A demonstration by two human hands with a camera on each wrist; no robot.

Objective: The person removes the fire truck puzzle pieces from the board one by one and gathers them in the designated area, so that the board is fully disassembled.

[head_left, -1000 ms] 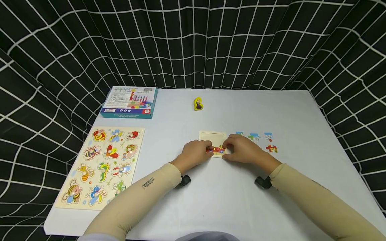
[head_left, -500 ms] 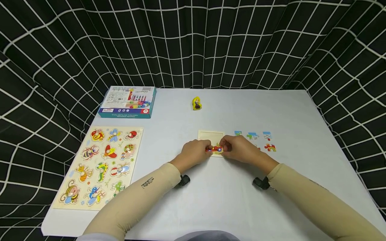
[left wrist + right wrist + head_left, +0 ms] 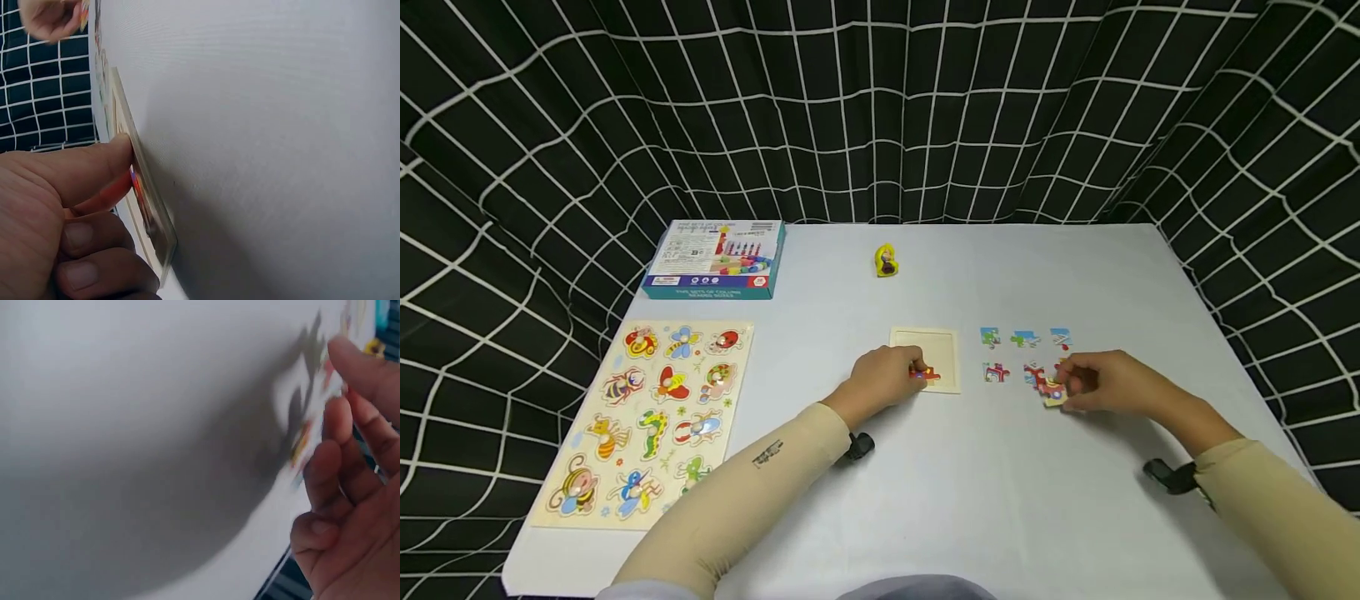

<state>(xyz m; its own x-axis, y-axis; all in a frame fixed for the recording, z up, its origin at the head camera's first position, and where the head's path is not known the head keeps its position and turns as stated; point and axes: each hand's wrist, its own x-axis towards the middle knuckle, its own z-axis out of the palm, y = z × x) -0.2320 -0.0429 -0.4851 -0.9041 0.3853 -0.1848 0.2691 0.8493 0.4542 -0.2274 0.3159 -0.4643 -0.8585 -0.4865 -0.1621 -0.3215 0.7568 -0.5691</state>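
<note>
My left hand is at the near left part of a small wooden puzzle tray, thumb and index finger pinching a red puzzle piece there. In the left wrist view, the thumb is right at the tray's near rim and the other fingers are curled. Off to the right, my right hand pinches a red and yellow puzzle piece with a blue wheel. That piece overlaps the lower row of loose pieces, partly hiding a red one. The right wrist view is blurred around the fingertips.
Several loose pieces lie right of the tray, among them a green and blue one and a red one. A large insect peg puzzle board lies at left, behind it a teal toy box. A small yellow figure stands farther back.
My right hand has lifted its puzzle piece away from the tray and carried it right, to the loose pieces. My left hand has stayed at the tray with its red piece.
</note>
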